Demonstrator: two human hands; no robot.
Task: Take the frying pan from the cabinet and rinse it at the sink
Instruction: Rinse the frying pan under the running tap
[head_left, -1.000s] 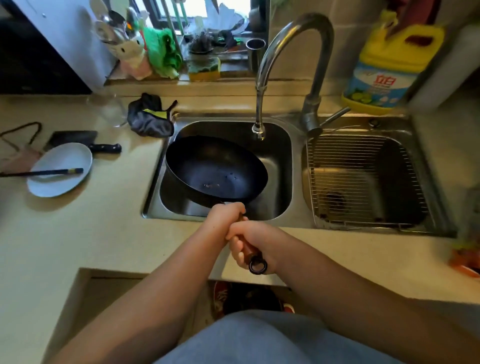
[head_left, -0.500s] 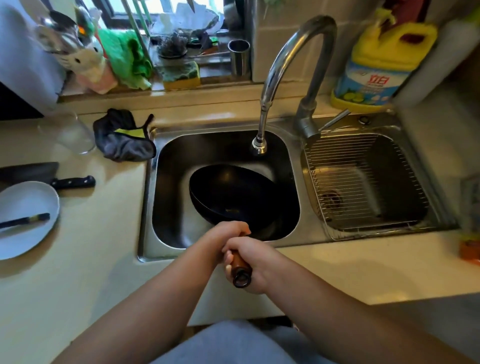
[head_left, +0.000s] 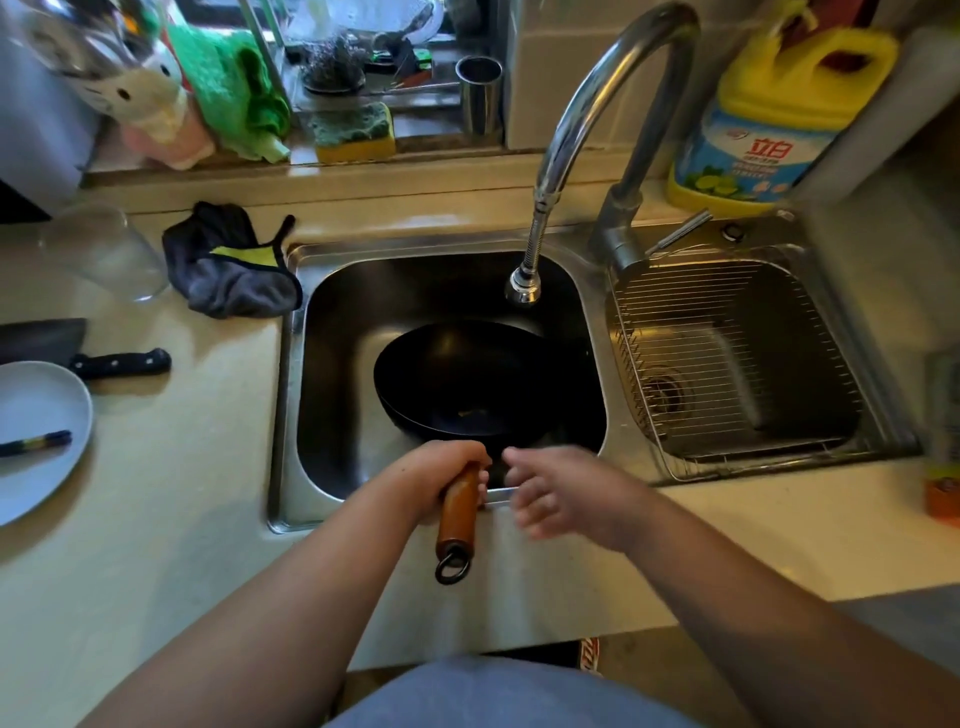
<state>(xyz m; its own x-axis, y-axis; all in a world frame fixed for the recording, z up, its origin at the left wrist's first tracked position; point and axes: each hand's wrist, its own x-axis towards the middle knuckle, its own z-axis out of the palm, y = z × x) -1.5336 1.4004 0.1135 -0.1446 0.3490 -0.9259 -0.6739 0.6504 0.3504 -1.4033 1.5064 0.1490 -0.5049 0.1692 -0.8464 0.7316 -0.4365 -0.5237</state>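
A black frying pan (head_left: 457, 384) lies low in the left basin of the steel sink (head_left: 332, 322), its bowl tipped a little toward me. Its brown wooden handle (head_left: 458, 512) sticks out over the front rim and ends in a black ring. My left hand (head_left: 434, 478) is closed around the top of that handle. My right hand (head_left: 561, 493) hovers just right of the handle, fingers spread, touching nothing. The curved chrome tap (head_left: 524, 283) hangs above the back of the pan; no water runs.
The right basin holds a wire rack (head_left: 727, 358). A yellow detergent jug (head_left: 769, 114) stands behind it. Left of the sink lie a dark cloth (head_left: 234, 265), a glass (head_left: 104, 249), a cleaver (head_left: 88, 356) and a grey plate (head_left: 36, 431). Sponges and cups crowd the sill.
The pan has sunk down into the left basin. My right hand has let go of the handle and opened to its right; my left hand keeps its grip.
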